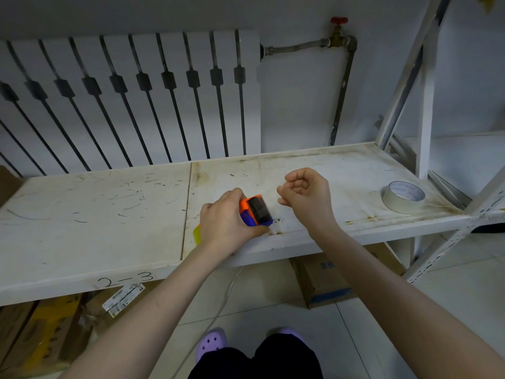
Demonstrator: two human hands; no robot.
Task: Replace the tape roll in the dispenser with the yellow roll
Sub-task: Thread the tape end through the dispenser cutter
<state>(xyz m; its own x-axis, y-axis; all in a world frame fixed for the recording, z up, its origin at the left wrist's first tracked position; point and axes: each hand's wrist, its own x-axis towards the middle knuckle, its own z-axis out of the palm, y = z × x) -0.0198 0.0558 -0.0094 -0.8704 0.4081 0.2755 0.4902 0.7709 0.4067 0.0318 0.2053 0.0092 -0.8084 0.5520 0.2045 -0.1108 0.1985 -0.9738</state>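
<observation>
My left hand (225, 221) grips an orange and blue tape dispenser (255, 210) on the white shelf (109, 214), its toothed black blade end pointing right. A sliver of the yellow roll (196, 234) shows under my left wrist; the rest is hidden by the hand. My right hand (303, 196) hovers just right of the dispenser's blade, fingers curled and pinched together; whether it holds a tape end I cannot tell. A white tape roll (404, 196) lies flat at the shelf's right end, apart from both hands.
A radiator (131, 99) and a pipe with a red valve (338, 21) stand behind the shelf. A white shelf upright (426, 119) rises at the right. Cardboard boxes (325, 280) sit on the tiled floor below.
</observation>
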